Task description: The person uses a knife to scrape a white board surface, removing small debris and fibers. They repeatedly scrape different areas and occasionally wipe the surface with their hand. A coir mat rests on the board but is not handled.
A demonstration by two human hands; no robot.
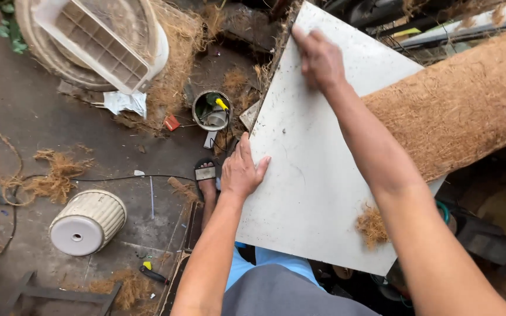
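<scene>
A large white square board (pixel 317 175), dirty and flecked with fibre, lies tilted in front of me. My left hand (pixel 242 171) grips its left edge, thumb on top and fingers spread over the surface. Near the far corner, my right hand (pixel 318 57) presses flat on the board's upper edge. A thick roll of brown coconut fibre (pixel 464 105) lies under or beside the board on the right. A small tuft of fibre (pixel 372 226) sits on the board close to my right forearm.
On the concrete floor lie a tipped ribbed white pot (pixel 86 222), a tin with tools (pixel 212 110), a white plastic crate (pixel 98 41), loose fibre clumps (pixel 57 175), a black cable and a small cutter (pixel 152 272). My sandalled foot (pixel 206 175) shows below the board.
</scene>
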